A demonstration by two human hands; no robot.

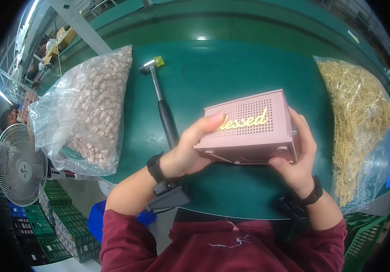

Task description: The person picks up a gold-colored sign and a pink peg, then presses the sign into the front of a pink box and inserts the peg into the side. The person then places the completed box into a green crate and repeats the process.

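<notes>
Holding the pink box (242, 144) between your two hands, you have it just right of centre in the frame, its long axis running left to right with the right end tipped slightly higher. Your left hand (188, 148) takes the left end, its thumb over the perforated face and touching the start of the gold script piece (255, 120). Your right hand (300, 171) wraps the right end, thumb by a round foot (282, 148) at the lower corner. So the grip is clamped on the box from both sides, and neither hand is nearer; the box lies directly between them. Whether it touches the table (249, 192) you cannot tell from this angle.

The mallet (162, 102) lies left of the box, its handle end just beside your left hand. A bag of pale pink pieces (95, 109) fills the upper left; a bag of gold pieces (356, 113) sits at the right, nearer your right hand.
</notes>
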